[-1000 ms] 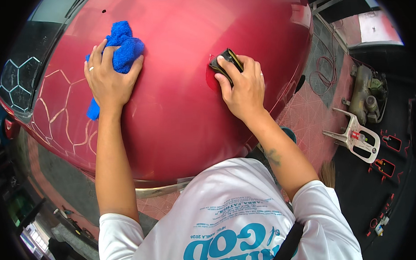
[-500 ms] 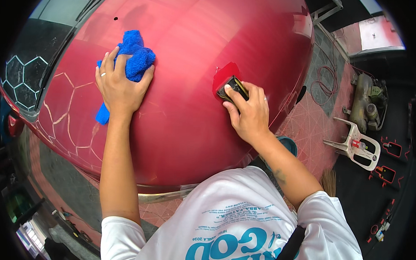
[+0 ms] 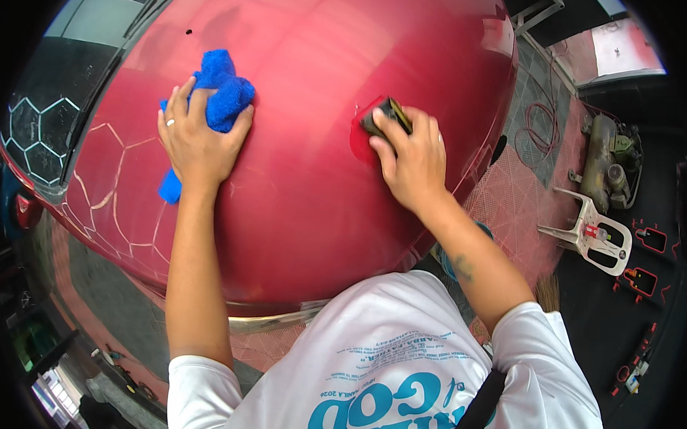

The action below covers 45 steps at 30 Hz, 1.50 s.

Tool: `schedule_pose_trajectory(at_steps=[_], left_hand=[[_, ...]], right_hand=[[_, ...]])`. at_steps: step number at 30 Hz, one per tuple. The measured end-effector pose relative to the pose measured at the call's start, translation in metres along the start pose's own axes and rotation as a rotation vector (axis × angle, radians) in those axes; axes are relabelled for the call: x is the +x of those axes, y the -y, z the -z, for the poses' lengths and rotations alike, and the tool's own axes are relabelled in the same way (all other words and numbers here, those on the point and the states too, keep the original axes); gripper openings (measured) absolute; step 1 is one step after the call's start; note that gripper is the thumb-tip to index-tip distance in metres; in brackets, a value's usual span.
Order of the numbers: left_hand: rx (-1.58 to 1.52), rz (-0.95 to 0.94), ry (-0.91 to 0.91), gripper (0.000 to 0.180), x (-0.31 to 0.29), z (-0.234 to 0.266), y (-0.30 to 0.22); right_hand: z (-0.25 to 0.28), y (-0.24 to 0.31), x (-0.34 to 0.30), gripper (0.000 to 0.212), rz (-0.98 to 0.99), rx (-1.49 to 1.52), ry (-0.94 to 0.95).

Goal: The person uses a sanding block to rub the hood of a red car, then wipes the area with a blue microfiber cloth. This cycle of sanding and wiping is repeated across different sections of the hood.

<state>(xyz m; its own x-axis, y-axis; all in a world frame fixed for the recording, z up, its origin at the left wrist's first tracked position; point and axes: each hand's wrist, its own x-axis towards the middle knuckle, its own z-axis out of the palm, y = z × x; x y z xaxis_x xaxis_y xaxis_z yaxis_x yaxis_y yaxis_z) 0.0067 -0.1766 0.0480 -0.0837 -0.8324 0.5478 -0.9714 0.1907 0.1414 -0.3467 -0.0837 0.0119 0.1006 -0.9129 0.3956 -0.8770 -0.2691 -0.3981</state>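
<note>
Head view: I see the right hand [image 3: 415,157] clamped on a black applicator block [image 3: 376,121] toward the right edge of the red car hood [image 3: 298,224], left hand [image 3: 203,144] closed around a blue microfiber cloth [image 3: 230,105]; only the deep-red patch [image 3: 361,146] looks worked, most seems left.

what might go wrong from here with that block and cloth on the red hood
The ring on the left hand might scratch the red hood if they touch. Any grit under the blue cloth could mark it. The dark block in the right hand might dig in an edge.
</note>
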Motion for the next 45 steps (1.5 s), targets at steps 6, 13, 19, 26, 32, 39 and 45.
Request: schedule_pose_trajectory(at_steps=[6,13,19,26,32,39,45], left_hand=[[-0.009,0.018,0.015,0.064,-0.001,0.000,-0.001],[0.008,0.014,0.013,0.060,0.000,0.001,-0.002],[0.006,0.004,0.012,0.062,0.001,0.002,-0.003],[0.000,0.010,0.017,0.064,-0.003,0.001,-0.001],[-0.042,-0.026,-0.022,0.077,-0.006,0.001,0.003],[0.011,-0.104,0.215,0.085,0.001,0.006,-0.031],[-0.266,-0.448,0.340,0.080,-0.021,-0.042,-0.165]], right_hand=[[0.006,0.005,0.001,0.044,0.016,-0.012,0.003],[0.005,0.002,-0.003,0.042,-0.023,-0.034,0.152],[0.003,0.004,-0.006,0.045,-0.007,-0.007,0.010],[0.003,-0.004,0.011,0.042,0.054,-0.045,-0.016],[0.033,-0.050,0.005,0.048,-0.113,-0.008,-0.161],[0.099,-0.103,-0.073,0.059,-0.424,0.119,-0.169],[0.129,-0.116,-0.095,0.056,-0.546,0.215,-0.163]])
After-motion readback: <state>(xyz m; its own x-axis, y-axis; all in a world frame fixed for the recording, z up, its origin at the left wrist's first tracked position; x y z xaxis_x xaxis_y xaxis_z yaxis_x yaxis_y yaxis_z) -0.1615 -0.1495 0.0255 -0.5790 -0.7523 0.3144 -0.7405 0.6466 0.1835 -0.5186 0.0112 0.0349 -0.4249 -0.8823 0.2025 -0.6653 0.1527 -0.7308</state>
